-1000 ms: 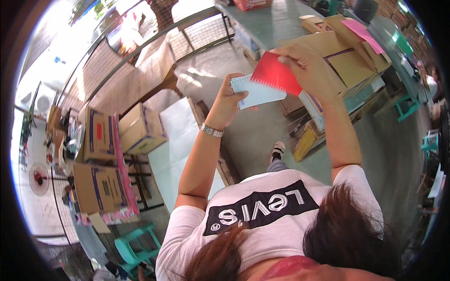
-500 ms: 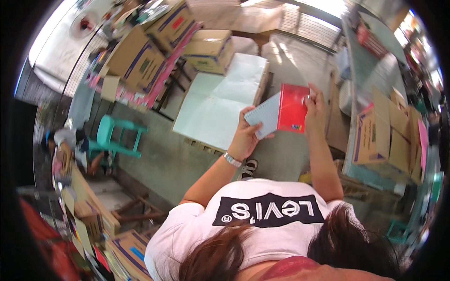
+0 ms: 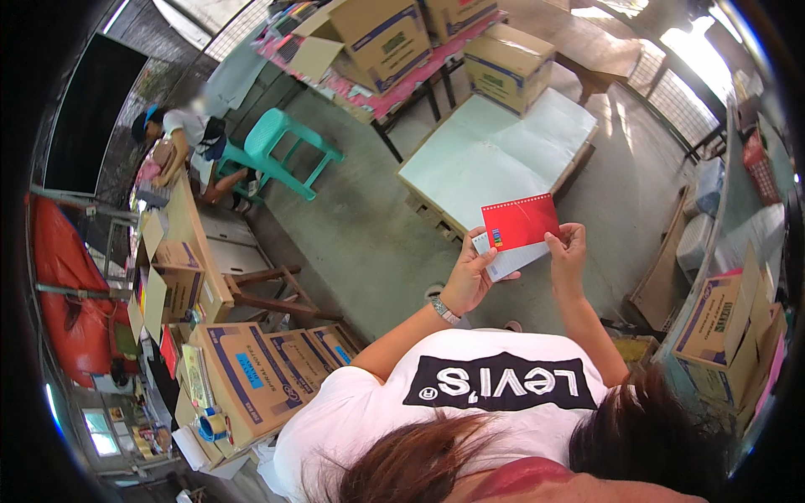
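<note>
Both hands hold a red notebook cover (image 3: 521, 220) in front of my chest. A row of small punched holes runs along its far edge. Under the cover lie pale blue ruled sheets (image 3: 521, 258), which stick out on the near side at an angle to it. My left hand (image 3: 470, 275), with a watch (image 3: 443, 310) on its wrist, pinches the left end of cover and sheets, thumb on top. My right hand (image 3: 569, 253) grips the cover's right edge between thumb and fingers. How far its fingers reach beneath is hidden.
A low platform with a pale sheet (image 3: 470, 159) stands ahead, a carton (image 3: 509, 71) at its far end. Green plastic stools (image 3: 289, 147) and a seated person (image 3: 186, 138) are left. Cartons (image 3: 247, 369) with tape (image 3: 214, 426) sit near left; an open carton (image 3: 713, 327) stands right.
The red cover has turned and moved left over the ruled sheets; before, it stood beside them in my right hand. My view has swung left, bringing more cartons into sight.
</note>
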### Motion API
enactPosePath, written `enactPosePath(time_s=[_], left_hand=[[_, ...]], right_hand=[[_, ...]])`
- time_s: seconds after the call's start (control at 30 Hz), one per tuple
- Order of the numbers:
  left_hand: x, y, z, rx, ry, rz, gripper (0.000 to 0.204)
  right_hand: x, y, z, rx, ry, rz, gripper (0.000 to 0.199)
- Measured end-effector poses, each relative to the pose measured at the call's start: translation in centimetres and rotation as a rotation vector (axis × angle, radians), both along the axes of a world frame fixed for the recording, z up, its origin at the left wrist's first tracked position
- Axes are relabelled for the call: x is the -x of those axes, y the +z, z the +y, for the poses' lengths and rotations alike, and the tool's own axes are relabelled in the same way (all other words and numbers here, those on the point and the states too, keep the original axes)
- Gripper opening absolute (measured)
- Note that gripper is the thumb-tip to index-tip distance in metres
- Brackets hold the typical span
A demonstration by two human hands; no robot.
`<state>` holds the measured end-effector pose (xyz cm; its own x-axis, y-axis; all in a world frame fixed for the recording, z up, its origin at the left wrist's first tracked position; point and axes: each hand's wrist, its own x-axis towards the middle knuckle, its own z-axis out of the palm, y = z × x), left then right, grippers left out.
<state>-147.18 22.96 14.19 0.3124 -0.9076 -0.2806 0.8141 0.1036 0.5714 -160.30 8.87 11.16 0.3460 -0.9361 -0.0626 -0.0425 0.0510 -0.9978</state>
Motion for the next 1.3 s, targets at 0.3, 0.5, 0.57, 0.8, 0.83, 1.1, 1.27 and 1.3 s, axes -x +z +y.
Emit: enactPosePath(time_s=[0.3, 0.5, 0.57, 0.8, 0.83, 1.1, 1.27, 1.3], left_hand=[[-18.3, 0.4, 11.9, -0.016, 0.153, -0.08, 0.038], [-35.4, 3.1, 19.9, -0.014, 0.237, -0.142, 0.043], [-39.4, 3.2, 20.8, -0.049, 0.305, -0.152, 0.049], [-50.0, 1.7, 20.7, -0.168, 0.516, -0.197, 0.052], [-51.4, 1.3, 20.6, -0.191, 0.544, -0.193, 0.052], [-65.0, 4.4, 21.2, 0.105, 0.707, -0.228, 0.053], [-76.2, 3.8, 17.6, -0.18, 0.866, -0.473, 0.053], [-78.9, 3.6, 17.1, -0.16, 0.765, -0.549, 0.053]], right_hand=[[-19.7, 0.5, 8.9, -0.306, 0.412, -0.124, 0.024], [-36.8, 2.0, 15.0, -0.275, 0.678, -0.19, 0.023], [-41.8, 2.3, 15.3, -0.392, 0.727, -0.221, 0.021], [-57.8, 4.3, 13.7, -0.464, 0.918, 0.054, 0.034], [-60.1, 3.3, 13.6, -0.415, 1.004, 0.095, 0.037], [-78.9, 5.4, 12.3, -0.932, 1.336, -0.076, 0.037], [-87.2, 4.1, 12.4, -1.128, 1.375, -0.018, 0.033], [-89.1, 3.3, 12.0, -1.11, 1.348, -0.052, 0.032]])
